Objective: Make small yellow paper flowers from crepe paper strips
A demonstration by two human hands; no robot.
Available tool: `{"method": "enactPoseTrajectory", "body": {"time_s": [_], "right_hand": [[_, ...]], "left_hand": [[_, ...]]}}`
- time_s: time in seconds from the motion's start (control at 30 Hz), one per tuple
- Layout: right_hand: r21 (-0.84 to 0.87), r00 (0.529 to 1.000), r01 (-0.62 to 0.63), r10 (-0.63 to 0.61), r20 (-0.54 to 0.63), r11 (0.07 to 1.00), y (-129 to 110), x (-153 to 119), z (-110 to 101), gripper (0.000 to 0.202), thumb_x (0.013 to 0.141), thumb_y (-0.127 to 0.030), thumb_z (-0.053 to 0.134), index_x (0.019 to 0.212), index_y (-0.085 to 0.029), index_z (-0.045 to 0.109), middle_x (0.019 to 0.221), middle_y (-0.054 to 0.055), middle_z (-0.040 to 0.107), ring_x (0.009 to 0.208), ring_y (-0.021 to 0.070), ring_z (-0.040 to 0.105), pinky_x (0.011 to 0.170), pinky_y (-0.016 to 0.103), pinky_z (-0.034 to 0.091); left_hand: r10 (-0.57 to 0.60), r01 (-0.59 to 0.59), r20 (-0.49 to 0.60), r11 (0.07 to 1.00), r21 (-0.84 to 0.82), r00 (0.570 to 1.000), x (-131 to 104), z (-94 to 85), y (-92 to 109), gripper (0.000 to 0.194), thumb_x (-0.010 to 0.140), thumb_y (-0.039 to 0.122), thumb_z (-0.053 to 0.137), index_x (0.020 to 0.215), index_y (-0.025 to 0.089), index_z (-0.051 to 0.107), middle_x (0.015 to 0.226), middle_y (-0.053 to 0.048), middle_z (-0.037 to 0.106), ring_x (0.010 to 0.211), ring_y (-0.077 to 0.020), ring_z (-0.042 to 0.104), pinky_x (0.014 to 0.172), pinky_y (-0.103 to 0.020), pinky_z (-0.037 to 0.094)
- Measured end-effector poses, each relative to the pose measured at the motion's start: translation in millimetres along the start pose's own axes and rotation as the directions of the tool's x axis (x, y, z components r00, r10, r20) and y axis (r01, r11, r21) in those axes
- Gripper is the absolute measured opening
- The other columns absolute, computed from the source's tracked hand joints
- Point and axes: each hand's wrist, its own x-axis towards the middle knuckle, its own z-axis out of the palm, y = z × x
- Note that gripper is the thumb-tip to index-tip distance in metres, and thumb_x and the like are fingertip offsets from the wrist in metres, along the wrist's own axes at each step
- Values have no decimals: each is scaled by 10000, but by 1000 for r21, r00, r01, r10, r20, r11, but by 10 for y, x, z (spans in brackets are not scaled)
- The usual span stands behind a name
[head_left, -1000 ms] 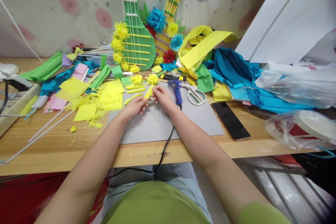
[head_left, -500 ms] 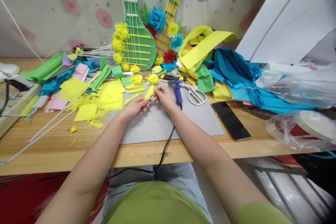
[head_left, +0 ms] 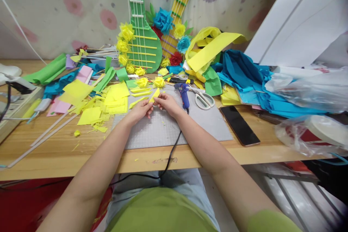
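Left hand (head_left: pixel 143 109) and right hand (head_left: pixel 168 103) pinched a yellow paper strip (head_left: pixel 155 95) above the grey mat (head_left: pixel 152 134) | lower end hidden (fingers covered it) | green guitar shape (head_left: pixel 146 49) cut off at top | right fingers had shifted down the strip, nearer the left's.

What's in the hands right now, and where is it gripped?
A small yellow paper strip: the left hand pinches its near end, the right hand its right edge.
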Motion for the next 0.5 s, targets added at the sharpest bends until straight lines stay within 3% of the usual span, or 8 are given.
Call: {"method": "enactPoseTrajectory", "body": {"time_s": [0.23, 0.5], "right_hand": [[36, 1000, 20, -21, 15, 999, 33, 18, -2, 320, 606, -401, 682, 673, -175, 466, 573, -49, 564, 468, 41, 466, 425, 161, 356], [-18, 1000, -16, 16, 16, 1000, -62, -31, 46, 346, 535, -417, 726, 627, -135, 548, 494, -65, 487, 424, 21, 352, 411, 184, 234]], "left_hand": [[-52, 51, -10, 997, -57, 999, -32, 10, 33, 262, 750, 351, 598, 654, 134, 487, 526, 47, 454, 418, -50, 430, 481, -267, 515], [-52, 49, -42, 996, -79, 998, -28, 102, 81, 234, 773, 331, 586, 711, 110, 538, 618, 3, 567, 493, -76, 568, 478, -209, 493]]}}
